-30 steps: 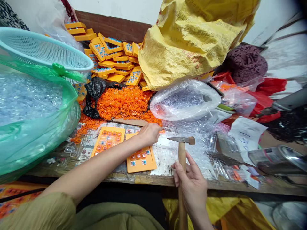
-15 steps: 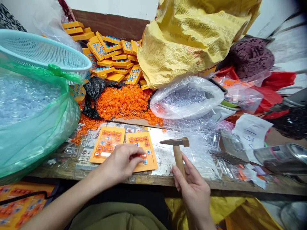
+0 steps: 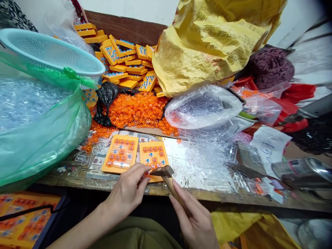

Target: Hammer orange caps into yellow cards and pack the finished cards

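Observation:
My right hand (image 3: 194, 218) is wrapped round the wooden handle of a small hammer (image 3: 169, 183). The hammer's head lies over the lower right part of an orange panel (image 3: 167, 152) fitted with orange rings and small blue pieces. At that panel's lower left edge, the fingertips of my left hand (image 3: 129, 190) are pinched by an orange ring, partly hidden; whether they grip it is hard to tell. A second orange panel (image 3: 107, 168), with rings and a clear strip, lies to the left, beside my left hand.
Behind the panels are a heap of orange rings (image 3: 137, 107) and stacked orange panels (image 3: 129, 65). A green bag (image 3: 59, 128) and blue basket (image 3: 62, 52) stand left. Clear parts (image 3: 202, 103) fill a white bag; a glass jar (image 3: 298, 169) lies right.
My right hand has brought the hammer left and down, over the right panel. My left hand has shifted to that panel's lower left edge. More rings show on the panel, and the view has shifted slightly.

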Tool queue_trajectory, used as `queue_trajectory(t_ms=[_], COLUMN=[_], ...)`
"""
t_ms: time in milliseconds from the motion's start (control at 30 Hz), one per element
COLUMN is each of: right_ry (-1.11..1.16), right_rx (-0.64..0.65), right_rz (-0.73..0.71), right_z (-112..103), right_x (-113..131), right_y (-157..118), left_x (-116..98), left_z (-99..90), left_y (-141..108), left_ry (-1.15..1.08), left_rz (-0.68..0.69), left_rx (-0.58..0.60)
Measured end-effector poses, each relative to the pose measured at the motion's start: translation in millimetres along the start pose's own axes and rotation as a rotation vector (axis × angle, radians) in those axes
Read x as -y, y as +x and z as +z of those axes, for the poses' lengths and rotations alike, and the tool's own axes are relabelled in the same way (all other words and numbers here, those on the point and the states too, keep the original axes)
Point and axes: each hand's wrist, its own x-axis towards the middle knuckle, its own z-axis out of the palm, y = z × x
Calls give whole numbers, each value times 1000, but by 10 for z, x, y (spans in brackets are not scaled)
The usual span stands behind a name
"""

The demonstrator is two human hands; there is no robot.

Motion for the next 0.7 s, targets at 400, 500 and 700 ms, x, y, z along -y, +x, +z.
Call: queue_trajectory(t_ms=[400, 500, 700], right_ry=[-32, -28, -44], right_rx=[-4, -10, 61], right_rz=[18, -2, 24], right_z=[17, 14, -11], right_x=[4, 27, 49], right_y=[-14, -3, 50], left_x=[-10, 22, 85], left_z=[92, 98, 125], left_y=[-94, -89, -90], left_ry=[224, 248, 202], left_rz=[236, 254, 226], left_rx=[-172, -177, -213])
